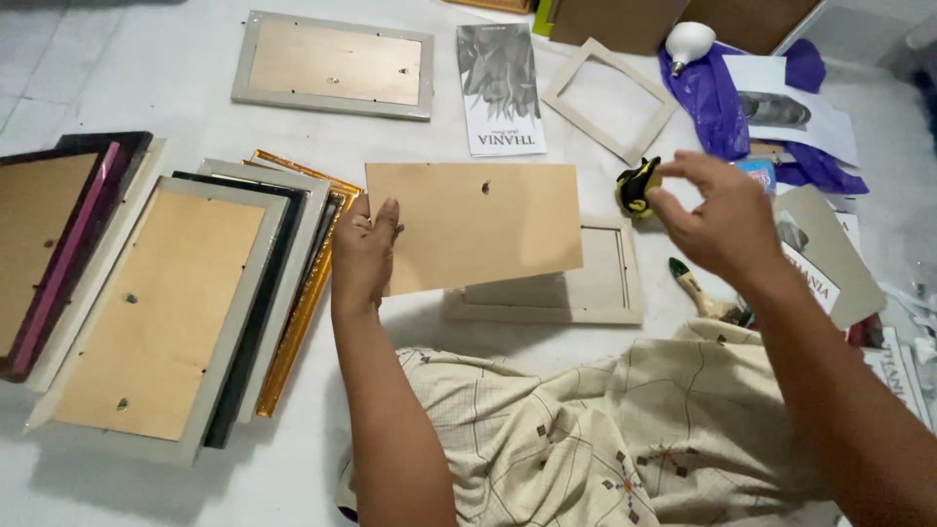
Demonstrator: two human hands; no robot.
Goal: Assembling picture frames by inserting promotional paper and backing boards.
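Two hands: left hand (363, 256) grip closed on brown backing board (473, 224), right hand (717, 220) pinching yellow-black cloth (636, 185).

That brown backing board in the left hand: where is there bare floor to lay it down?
Bare floor lies between the grey frame face-down at the top and the stack of frames on the left. The right side is crowded: purple bag, papers and a brush.

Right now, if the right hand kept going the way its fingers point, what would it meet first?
The right hand points left at the yellow-black tool, close to its fingertips. That tool comes first, probably; past it lies the open frame. Depth is unclear.
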